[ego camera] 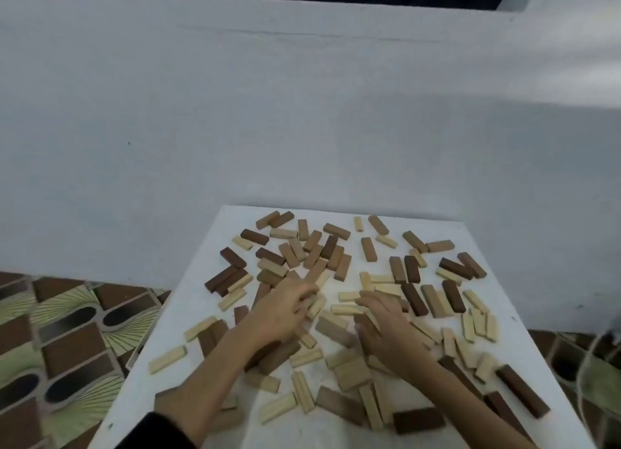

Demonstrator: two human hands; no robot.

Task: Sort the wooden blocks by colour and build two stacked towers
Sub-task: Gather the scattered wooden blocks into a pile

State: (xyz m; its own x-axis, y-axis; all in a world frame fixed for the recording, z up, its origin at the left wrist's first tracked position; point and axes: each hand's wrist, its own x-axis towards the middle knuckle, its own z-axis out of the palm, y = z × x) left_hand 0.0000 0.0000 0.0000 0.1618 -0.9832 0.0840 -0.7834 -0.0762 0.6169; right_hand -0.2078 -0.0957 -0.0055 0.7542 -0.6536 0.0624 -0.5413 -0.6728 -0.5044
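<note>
- A white table (pixel 208 317) stands against a pale grey-white wall (pixel 268 112); patterned floor tiles (pixel 67 331) in brown, green and black show on both sides of it.
- The wooden blocks (pixel 336 274) lie scattered flat over nearly the whole tabletop, unsorted, with pale, mid-brown and dark brown pieces mixed together; nothing is stacked into a tower.
- A loose heap of mid-brown blocks sits toward the far middle of the table, and a dark brown block (pixel 522 395) lies alone near the right edge.
- A row of pale blocks (pixel 480 324) lies side by side at the right, and a single pale block (pixel 167 359) lies apart near the left edge.
- The left hand (pixel 282 311) reaches into the middle of the pile, palm down, fingers bent over the blocks under it; its grip is blurred and I cannot tell whether it holds a piece.
- The right hand (pixel 386 327) rests palm down on the blocks just beside it, fingers spread and lightly bent; its grip is also too blurred to read.
- A dark sleeve (pixel 158 432) covers the left forearm at the near edge.
</note>
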